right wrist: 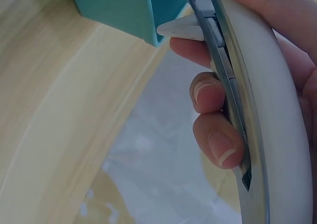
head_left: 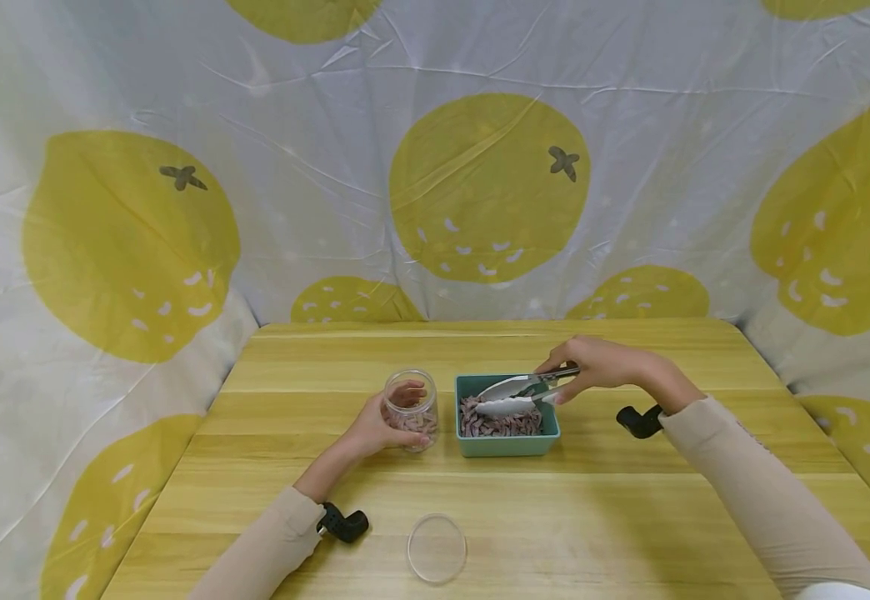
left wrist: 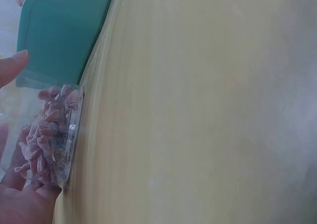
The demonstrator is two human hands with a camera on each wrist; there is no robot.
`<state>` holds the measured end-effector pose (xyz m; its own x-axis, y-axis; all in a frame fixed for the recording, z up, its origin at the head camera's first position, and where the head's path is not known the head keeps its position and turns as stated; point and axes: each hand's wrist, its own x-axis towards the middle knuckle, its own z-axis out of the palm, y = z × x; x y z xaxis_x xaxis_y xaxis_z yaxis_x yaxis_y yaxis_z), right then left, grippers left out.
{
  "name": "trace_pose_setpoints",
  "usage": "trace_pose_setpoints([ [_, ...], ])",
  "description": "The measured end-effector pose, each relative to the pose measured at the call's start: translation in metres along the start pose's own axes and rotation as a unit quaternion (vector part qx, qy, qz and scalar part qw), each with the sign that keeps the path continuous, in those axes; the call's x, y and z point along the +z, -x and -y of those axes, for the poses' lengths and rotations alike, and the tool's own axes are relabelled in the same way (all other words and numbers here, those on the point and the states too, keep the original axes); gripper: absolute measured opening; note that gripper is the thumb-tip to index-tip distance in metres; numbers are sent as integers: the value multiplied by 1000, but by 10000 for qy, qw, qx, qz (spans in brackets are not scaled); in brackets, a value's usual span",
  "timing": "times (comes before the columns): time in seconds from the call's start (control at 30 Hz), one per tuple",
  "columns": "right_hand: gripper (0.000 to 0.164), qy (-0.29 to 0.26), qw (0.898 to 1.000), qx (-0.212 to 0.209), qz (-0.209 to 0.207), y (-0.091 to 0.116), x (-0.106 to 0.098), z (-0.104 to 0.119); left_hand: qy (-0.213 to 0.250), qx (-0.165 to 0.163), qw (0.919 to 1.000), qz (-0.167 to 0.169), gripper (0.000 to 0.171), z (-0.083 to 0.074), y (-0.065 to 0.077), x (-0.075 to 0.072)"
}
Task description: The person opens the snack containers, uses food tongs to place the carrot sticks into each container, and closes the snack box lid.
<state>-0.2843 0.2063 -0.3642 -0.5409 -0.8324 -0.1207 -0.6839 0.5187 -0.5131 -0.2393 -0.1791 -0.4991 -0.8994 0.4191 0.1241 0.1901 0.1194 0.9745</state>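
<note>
My left hand (head_left: 369,428) grips a clear jar (head_left: 422,440) around its side, mouth upward and uncovered. Pinkish-brown strips (left wrist: 42,140) lie in its lower part in the left wrist view. Just right of the jar stands a teal rectangular box (head_left: 510,448), holding a heap of similar purplish strips (head_left: 491,425). With its fingers curled round the handles, my right hand (head_left: 603,362) holds metal tongs (head_left: 510,407) at the box's right side. The tongs' pale heads reach down into the box, a little apart, over the strips; what lies between them is hidden.
A clear round lid (head_left: 437,550) lies on the wooden table (head_left: 592,525) near the front. Behind the table hangs a lemon-print cloth (head_left: 315,192), which also drapes both sides. Black wrist cameras (head_left: 345,525) jut from both sleeves.
</note>
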Motion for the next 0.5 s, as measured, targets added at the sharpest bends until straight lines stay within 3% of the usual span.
trace_pose_setpoints([
  [0.5,48,11,9991,-275,-314,5,-14,0,21,-20,10000,-29,80,-1,0,0],
])
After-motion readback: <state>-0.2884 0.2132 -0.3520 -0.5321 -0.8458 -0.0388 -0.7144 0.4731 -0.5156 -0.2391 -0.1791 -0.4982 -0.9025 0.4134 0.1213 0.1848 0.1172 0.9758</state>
